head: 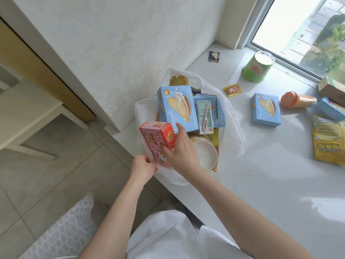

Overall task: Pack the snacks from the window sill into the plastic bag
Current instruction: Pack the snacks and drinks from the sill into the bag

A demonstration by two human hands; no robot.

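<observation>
Several snacks already fill the plastic bag (231, 131) at frame centre, both the left hand (142, 166) and right hand (180, 148) clamped on a red box (158, 142) entering it, while roughly eight items (266, 110) wait at right on the sill (270, 184).

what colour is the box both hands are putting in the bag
Mostly red and pink, with cartoon prints: the box shows best in the head view, the only one.

The white window sill (261, 184) carries a plastic bag (231, 131) at its left edge, a blue box (266, 110), a green cup (258, 67) and small packets (233, 90).
</observation>
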